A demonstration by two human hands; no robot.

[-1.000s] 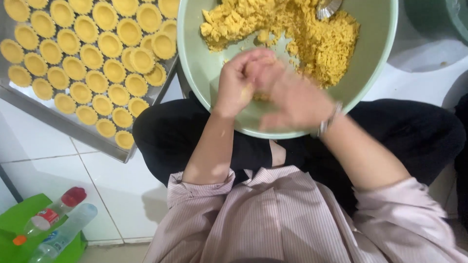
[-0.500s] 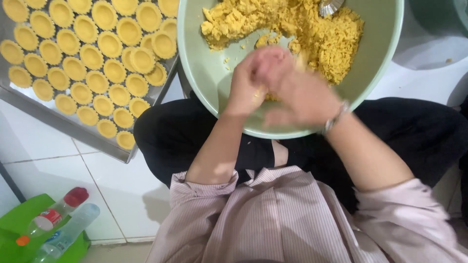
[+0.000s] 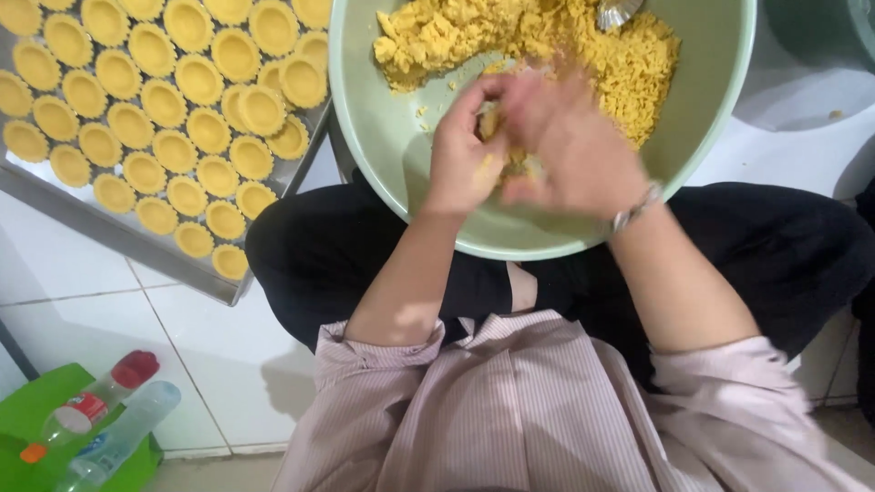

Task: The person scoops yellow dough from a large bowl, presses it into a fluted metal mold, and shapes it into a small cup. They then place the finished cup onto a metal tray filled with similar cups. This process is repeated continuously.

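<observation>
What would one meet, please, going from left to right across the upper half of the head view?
Metal tray of yellow tart shells → pale green bowl → left hand → right hand → white basin.

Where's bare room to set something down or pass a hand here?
Bare white floor tile between the tray edge, the green bin and the person's knee. Bare bowl wall left of the crumbly dough. Crowded: the tray, packed with tart shells; bowl centre, where left hand and right hand meet.

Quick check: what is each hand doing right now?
Left hand: curled shut on a bit of yellow dough over the green bowl.
Right hand: blurred, against the left; grip cannot be told.
</observation>
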